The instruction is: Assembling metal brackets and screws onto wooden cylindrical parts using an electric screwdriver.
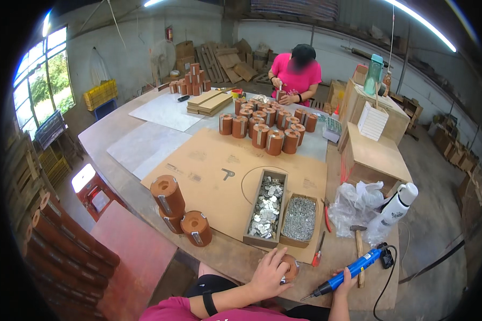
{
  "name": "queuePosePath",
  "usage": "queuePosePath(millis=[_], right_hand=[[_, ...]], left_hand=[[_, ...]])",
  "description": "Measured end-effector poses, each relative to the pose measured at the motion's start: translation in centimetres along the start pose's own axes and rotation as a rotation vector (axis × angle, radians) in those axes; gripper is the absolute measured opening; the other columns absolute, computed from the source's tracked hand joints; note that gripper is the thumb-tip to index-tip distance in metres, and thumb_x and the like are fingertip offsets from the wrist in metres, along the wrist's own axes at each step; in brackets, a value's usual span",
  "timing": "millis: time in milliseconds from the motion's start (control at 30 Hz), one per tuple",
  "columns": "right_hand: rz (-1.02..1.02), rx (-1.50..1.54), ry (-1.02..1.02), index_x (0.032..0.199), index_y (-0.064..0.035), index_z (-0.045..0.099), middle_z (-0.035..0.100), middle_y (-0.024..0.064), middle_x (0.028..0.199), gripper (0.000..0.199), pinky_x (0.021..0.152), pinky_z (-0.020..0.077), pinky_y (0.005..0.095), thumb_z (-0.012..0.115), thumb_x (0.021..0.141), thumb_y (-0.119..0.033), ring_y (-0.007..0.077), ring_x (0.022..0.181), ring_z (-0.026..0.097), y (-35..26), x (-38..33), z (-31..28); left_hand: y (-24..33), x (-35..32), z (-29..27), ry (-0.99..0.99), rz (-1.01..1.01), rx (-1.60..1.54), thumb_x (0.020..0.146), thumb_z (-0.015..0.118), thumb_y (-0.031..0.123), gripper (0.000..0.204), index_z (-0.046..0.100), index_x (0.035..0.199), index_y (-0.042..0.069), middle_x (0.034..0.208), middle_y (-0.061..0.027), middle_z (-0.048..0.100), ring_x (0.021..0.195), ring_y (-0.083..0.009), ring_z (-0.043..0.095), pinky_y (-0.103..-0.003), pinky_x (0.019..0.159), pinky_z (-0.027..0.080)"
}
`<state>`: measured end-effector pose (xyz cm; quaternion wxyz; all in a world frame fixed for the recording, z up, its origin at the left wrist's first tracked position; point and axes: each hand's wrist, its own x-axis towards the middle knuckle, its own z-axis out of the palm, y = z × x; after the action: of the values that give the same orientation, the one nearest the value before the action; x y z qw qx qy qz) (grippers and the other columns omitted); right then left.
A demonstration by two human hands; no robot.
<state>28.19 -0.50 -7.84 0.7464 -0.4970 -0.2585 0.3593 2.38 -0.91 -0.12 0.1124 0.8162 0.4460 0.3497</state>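
My left hand [269, 275] is wrapped over a reddish-brown cylinder [291, 267] at the table's near edge, covering part of it. In my right hand [344, 282] is a blue electric screwdriver [360, 264], its tip pointing left and down toward the cylinder but apart from it. Just beyond stand a long box [259, 242] of flat silvery metal pieces [268, 208] and a smaller box [294, 243] of small screws [300, 218]. To the left, similar cylinders [196, 227] stand grouped, one stacked on another, with metal strips on their sides.
A hammer [360, 249], a red-handled screwdriver [317, 259], plastic bags [356, 206] and a white bottle [393, 206] lie or stand at right. Cardboard [198, 160] covers the table's middle. Many cylinders [260, 134] stand farther back, where a person in pink [300, 75] handles one.
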Motion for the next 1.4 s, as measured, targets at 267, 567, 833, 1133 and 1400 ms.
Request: queuePosePath(millis=[267,567,833,1133,1400], right_hand=[[0.001,-0.013,-0.007,0.104,0.0010,0.038,0.052,0.0118,0.066,0.039,0.048,0.0478,0.0289,0.057,0.076,-0.018,0.0193,0.054,0.054,-0.3,-0.2,0.0],[-0.041,-0.019,-0.017,0.095,0.0003,0.040,0.052,0.0117,0.063,0.031,0.048,0.0472,0.0289,0.056,0.077,-0.018,0.0198,0.052,0.053,1.4,0.9,-1.3],[-0.048,-0.034,-0.025,0.094,-0.0001,0.040,0.053,0.0127,0.063,0.030,0.047,0.0463,0.0284,0.056,0.078,-0.019,0.0199,0.051,0.054,0.3,0.3,-0.5],[-0.022,-0.023,-0.017,0.093,-0.0002,0.040,0.053,0.0123,0.063,0.029,0.047,0.0466,0.0283,0.056,0.077,-0.019,0.0198,0.051,0.054,0.6,0.4,-0.7],[-0.023,-0.040,-0.017,0.093,-0.0007,0.040,0.053,0.0121,0.062,0.028,0.047,0.0467,0.0281,0.056,0.077,-0.018,0.0197,0.050,0.054,1.8,1.2,-1.9]], left_hand=[[-0.3,0.0,0.2,0.020,0.035,-0.031,0.062,0.074,0.032,0.044,0.048,0.086,0.006,0.125,-0.0244,0.037,0.112,-0.0433,0.038,-0.046,0.093,0.034],[-0.3,0.1,0.0,0.070,0.058,-0.049,0.059,0.074,0.028,0.043,0.048,0.084,0.004,0.124,-0.0232,0.040,0.109,-0.0415,0.040,-0.045,0.090,0.037],[-0.4,0.1,0.2,0.074,0.065,-0.062,0.059,0.075,0.027,0.044,0.047,0.084,0.004,0.123,-0.0237,0.040,0.109,-0.0416,0.040,-0.045,0.091,0.037],[-0.2,0.0,0.0,0.083,0.063,-0.071,0.059,0.075,0.026,0.043,0.048,0.084,0.004,0.122,-0.0233,0.041,0.108,-0.0410,0.041,-0.045,0.091,0.037],[-0.1,0.0,-0.2,0.090,0.058,-0.067,0.059,0.075,0.026,0.042,0.048,0.084,0.005,0.122,-0.0221,0.041,0.108,-0.0402,0.042,-0.044,0.089,0.038]])
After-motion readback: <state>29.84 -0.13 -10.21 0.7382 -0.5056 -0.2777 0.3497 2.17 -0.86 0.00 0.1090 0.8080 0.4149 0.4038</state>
